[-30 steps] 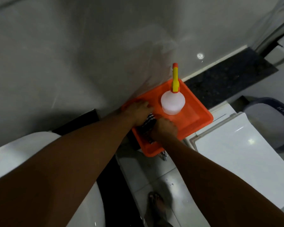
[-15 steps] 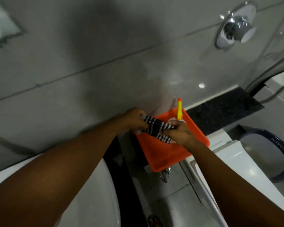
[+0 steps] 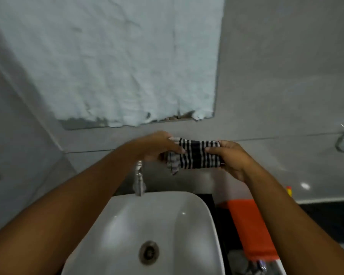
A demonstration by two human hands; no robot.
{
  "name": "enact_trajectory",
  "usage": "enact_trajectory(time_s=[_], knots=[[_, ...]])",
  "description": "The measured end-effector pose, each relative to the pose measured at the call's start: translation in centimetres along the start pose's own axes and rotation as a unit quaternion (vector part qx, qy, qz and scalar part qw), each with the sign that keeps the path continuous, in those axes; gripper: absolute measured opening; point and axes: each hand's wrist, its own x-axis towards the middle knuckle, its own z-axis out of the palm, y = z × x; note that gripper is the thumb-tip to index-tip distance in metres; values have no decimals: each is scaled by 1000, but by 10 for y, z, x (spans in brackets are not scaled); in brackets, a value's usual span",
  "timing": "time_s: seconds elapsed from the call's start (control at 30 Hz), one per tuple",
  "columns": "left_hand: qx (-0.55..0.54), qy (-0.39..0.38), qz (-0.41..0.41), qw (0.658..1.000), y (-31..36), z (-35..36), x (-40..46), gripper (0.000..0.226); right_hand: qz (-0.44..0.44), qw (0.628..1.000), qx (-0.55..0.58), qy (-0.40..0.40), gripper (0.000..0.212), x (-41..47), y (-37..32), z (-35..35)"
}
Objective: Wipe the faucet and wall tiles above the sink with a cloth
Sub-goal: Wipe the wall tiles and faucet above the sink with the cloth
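**Striped cloth held over sink**

Head-cam view, looking down. Both hands hold a black & white striped cloth [image 3: 197,154] stretched between them, in the air in front of the grey wall tiles [image 3: 276,86], above & slightly right of the faucet [image 3: 139,180]. Left hand [image 3: 157,145] pinches the cloth's left end, fingers closed on it; right hand [image 3: 229,157] grips the right end. White sink [image 3: 197,221] sits below. Orange tray [image 3: 250,231] beside sink, at right. Mirror [image 3: 111,56] w/ white covering above.
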Motion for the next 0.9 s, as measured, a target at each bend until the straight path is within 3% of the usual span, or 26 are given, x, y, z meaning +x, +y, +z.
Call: enact_trajectory(time_s=[0.17,0.23,0.37,0.43,0.5,0.57,0.6,0.67,0.73,0.77,0.83,0.9], knots=[[-72,119,29,990,-6,-79,-63,16,-9,1000,5,-18,27,15,-35,91],[-82,187,19,979,-23,-90,-71,16,-11,1000,21,-4,19,22,-34,122],[-94,251,-2,963,-59,-97,-69,21,6,998,28,61,14,38,-17,160],[25,321,-26,946,-69,-94,-63,36,12,996,29,88,16,45,-6,166],[250,417,-72,871,-73,-83,-59,56,8,993,33,110,21,51,4,169],[363,476,-61,799,-73,-67,-55,68,-9,990,24,137,28,55,12,172],[364,483,-44,795,-71,-59,-52,67,-27,988,16,149,29,56,14,173],[325,452,-35,830,-70,-45,-41,65,-100,980,-30,170,26,50,14,173],[282,373,-38,883,-67,-38,-27,60,-244,928,-186,211,19,41,16,163],[242,340,-44,908,-67,-39,-22,54,-328,864,-303,234,17,39,18,153],[74,310,-60,946,-71,-49,-17,40,-453,700,-492,250,26,43,23,127],[-186,232,-113,948,-81,-57,-22,43,-490,612,-579,223,46,55,30,102]])
